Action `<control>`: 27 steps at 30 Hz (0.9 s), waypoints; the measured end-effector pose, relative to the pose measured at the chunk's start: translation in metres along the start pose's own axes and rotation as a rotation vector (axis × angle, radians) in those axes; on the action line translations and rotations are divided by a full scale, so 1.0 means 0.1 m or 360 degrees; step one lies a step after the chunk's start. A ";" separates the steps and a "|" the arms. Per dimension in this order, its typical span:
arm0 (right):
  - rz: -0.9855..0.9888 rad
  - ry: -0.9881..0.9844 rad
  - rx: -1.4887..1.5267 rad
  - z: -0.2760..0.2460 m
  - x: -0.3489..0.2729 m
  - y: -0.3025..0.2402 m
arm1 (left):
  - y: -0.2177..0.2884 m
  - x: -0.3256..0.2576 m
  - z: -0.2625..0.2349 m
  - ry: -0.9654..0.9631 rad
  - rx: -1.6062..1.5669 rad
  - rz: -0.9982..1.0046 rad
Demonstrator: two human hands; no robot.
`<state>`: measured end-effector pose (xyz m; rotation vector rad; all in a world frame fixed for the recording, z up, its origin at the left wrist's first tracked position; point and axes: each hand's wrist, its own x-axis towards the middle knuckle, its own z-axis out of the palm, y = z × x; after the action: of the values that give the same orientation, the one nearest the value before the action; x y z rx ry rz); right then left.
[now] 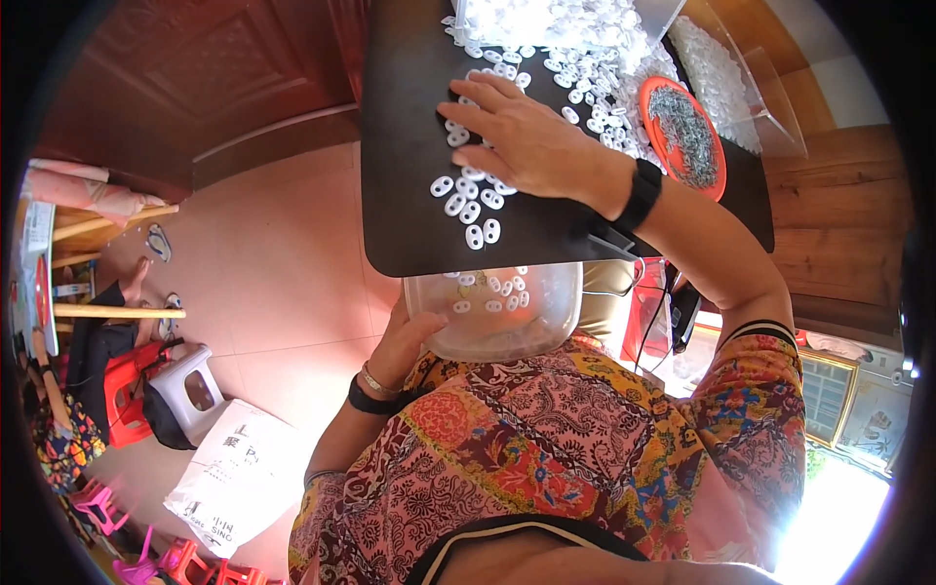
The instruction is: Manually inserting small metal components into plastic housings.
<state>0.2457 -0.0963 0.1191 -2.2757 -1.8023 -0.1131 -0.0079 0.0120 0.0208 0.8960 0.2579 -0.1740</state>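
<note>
My right hand (pixel 526 141) lies over the dark table (pixel 409 219), palm down with its fingers spread. Beneath and around it are small white oval pieces with two holes each; several loose pieces (pixel 468 210) lie near the table's front edge. At that edge my left hand (pixel 402 336) grips the side of a clear plastic tub (pixel 502 341), which sits against my body just below the tabletop. Several white pieces show inside the tub, whose far part is hidden under the table.
A white heap of pieces (pixel 551 24) fills the table's far side. Right of it are an orange dish (pixel 720 180) of small metal parts and a clear bin (pixel 717 83). On the left are a white sack (pixel 239 478), a grey stool (pixel 195 390) and another person's arm.
</note>
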 end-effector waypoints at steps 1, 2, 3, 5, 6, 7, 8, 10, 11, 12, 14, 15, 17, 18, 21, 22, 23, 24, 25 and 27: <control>-0.0028 -0.0038 0.0001 -0.04 -0.06 -0.05 | 0.00 0.00 0.00 -0.0003 -0.0012 0.0000; -0.0057 -0.0076 0.0002 -0.08 -0.12 -0.10 | 0.01 -0.01 0.00 -0.0005 -0.0023 0.0000; 0.0015 -0.0106 0.0122 -0.08 -0.19 -0.15 | 0.01 0.00 0.01 -0.0010 -0.0024 -0.0004; -0.0026 -0.0130 0.0084 -0.12 -0.29 -0.24 | 0.01 0.00 0.02 0.0009 -0.0085 0.0007; -0.0067 -0.0151 0.0047 -0.14 -0.34 -0.27 | 0.02 -0.01 0.03 0.0003 -0.0083 0.0001; -0.0088 -0.0126 0.0059 -0.13 -0.38 -0.28 | 0.03 -0.01 0.04 0.0020 -0.0061 -0.0020; -0.0081 -0.0125 0.0059 -0.14 -0.40 -0.29 | 0.04 -0.01 0.04 0.0037 -0.0038 -0.0039; -0.0059 -0.0161 0.0158 -0.19 -0.41 -0.31 | 0.03 -0.01 0.04 0.0039 -0.0017 -0.0040; -0.0072 -0.0113 0.0160 -0.21 -0.38 -0.30 | 0.03 -0.01 0.04 0.0045 0.0000 -0.0036; -0.0066 -0.0107 0.0159 -0.24 -0.35 -0.28 | 0.03 -0.02 0.04 0.0041 0.0006 -0.0038; -0.0001 0.0077 0.0083 -0.26 -0.28 -0.18 | 0.03 -0.03 0.04 0.0038 -0.0022 -0.0033; 0.0022 0.0185 -0.0060 -0.22 -0.24 -0.10 | 0.03 -0.04 0.05 0.0043 -0.0018 -0.0031; 0.0123 0.0242 -0.0101 -0.14 -0.20 0.13 | 0.04 -0.03 0.08 0.0014 -0.0012 -0.0004; 0.0208 0.0294 -0.0128 -0.13 -0.16 0.20 | 0.04 -0.03 0.08 0.0013 -0.0010 -0.0003; 0.0143 0.0189 -0.0180 -0.11 -0.12 0.29 | 0.03 -0.03 0.08 0.0032 0.0030 0.0013; 0.0096 0.0127 -0.0201 -0.09 -0.12 0.29 | 0.04 -0.04 0.09 0.0025 0.0017 0.0010; 0.0098 0.0128 -0.0202 -0.09 -0.13 0.27 | 0.04 -0.04 0.09 0.0015 0.0006 0.0006; 0.0070 0.0116 -0.0174 -0.09 -0.15 0.20 | 0.04 -0.04 0.09 0.0017 0.0005 0.0005; 0.0043 0.0104 -0.0147 -0.09 -0.18 0.13 | 0.05 -0.04 0.08 0.0009 0.0020 0.0013; 0.0025 0.0069 -0.0130 -0.12 -0.27 0.02 | 0.04 -0.04 0.08 -0.0004 0.0036 0.0017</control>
<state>0.2424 -0.1250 0.1252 -2.3233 -1.7895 -0.2358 -0.0095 0.0086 0.0301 0.9196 0.2492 -0.1680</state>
